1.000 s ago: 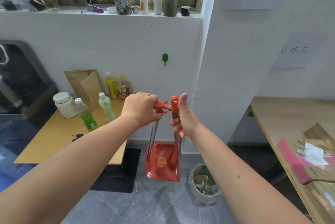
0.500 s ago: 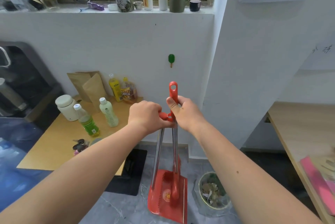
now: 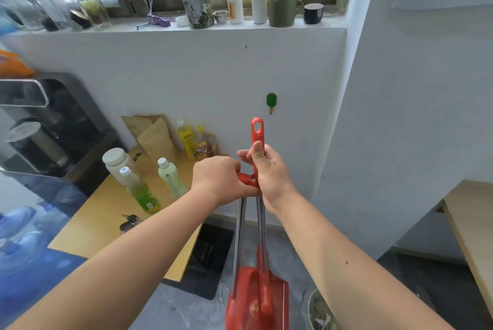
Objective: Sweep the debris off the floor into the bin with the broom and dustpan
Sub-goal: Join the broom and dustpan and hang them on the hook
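Both hands on the tools, held upright in front of me near the white wall [image 3: 266, 68].

Left hand [image 3: 218, 179]: grip closed around the red clip-shaped top of the dustpan handle [image 3: 246, 179]. Its metal shaft runs down to the red plastic dustpan [image 3: 240, 300], which sits at the bottom edge of view over the grey tiled floor [image 3: 170, 308].

Right hand [image 3: 269, 172]: grip wrapped around the red plastic broom handle [image 3: 257, 132], thumb pressed up along it. The looped end sticks out above my fist. The broom's metal shaft [image 3: 261, 225] runs just beside the dustpan's shaft, and its red lower end lies against the dustpan's inner face. Bristles not visible.

The two hands touch at the knuckles; handles are right together where the clip sits. Cannot tell if the clip is latched onto the broom shaft.

Round bin [image 3: 318, 311] is on the floor just right of the dustpan, mostly hidden by my right forearm; scraps of debris show inside.

Wooden counter [image 3: 93, 220] to the left carries a green-labelled drink bottle [image 3: 138, 188], a pale green bottle [image 3: 170, 176], a white jar [image 3: 116, 163] and keys [image 3: 129, 221]. A green hook [image 3: 271, 101] is on the wall above the broom handle.
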### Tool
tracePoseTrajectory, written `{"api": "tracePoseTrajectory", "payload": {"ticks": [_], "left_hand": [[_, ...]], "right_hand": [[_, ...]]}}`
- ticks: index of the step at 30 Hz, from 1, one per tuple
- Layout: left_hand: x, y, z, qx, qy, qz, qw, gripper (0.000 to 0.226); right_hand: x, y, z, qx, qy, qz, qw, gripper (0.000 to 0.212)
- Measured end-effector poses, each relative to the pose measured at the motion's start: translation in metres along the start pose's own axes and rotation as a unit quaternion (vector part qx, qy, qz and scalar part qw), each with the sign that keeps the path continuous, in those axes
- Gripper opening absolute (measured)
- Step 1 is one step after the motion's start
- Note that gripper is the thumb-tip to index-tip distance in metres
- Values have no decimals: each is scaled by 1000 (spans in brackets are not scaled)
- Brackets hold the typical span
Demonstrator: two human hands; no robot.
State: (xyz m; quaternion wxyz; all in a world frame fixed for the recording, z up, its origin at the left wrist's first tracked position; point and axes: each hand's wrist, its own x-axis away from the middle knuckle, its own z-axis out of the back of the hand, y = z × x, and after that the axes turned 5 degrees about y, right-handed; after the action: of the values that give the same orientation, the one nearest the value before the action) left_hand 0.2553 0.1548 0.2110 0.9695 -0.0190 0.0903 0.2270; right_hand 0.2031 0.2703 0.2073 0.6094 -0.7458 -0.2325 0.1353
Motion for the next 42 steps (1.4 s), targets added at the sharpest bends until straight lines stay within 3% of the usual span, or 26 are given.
{"api": "tracePoseTrajectory", "payload": {"ticks": [9, 14, 19, 28, 37, 42], "left_hand": [[-31, -13, -26, 27, -45, 40, 998, 63], [-55, -17, -33, 44, -80, 27, 995, 45], [-73, -21, -35, 58, -64, 10, 996, 39], [-101, -13, -39, 66, -84, -32, 994, 41], [-119, -12, -85, 81, -120, -58, 988, 40], [-141, -14, -103, 97, -183, -59, 977, 42]], "right_hand": [[-32, 4, -13, -16, -1, -31, 999, 56], [-48, 13, -23, -6, 30, -36, 999, 58], [-63, 9, -34, 1, 83, -13, 996, 67], [-96, 15, -32, 33, 162, 6, 986, 61], [-124, 54, -15, 70, 174, 5, 982, 56], [-150, 74, -9, 84, 174, 2, 981, 57]]}}
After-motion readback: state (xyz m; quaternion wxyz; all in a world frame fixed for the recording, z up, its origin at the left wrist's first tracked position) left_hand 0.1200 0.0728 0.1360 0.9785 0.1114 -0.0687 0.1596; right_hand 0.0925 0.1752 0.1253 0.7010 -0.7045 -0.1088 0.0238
